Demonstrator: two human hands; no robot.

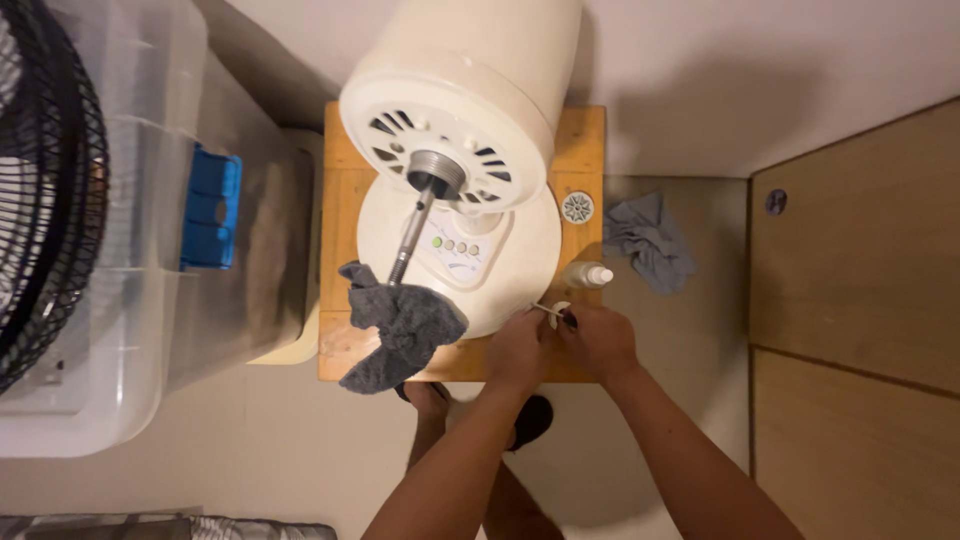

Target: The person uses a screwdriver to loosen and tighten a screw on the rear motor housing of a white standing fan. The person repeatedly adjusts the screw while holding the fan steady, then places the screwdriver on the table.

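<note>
Left hand [517, 350] and right hand [598, 340] meet at the wooden table's [590, 135] front edge, both pinching a small white part [556, 312], held close for fine work beside the fan base [500, 270].

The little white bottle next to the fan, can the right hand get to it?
Probably yes. The small white bottle lies on the wooden stool just above the right hand, with nothing between them. That hand's fingers are busy pinching a small white piece, though.
</note>
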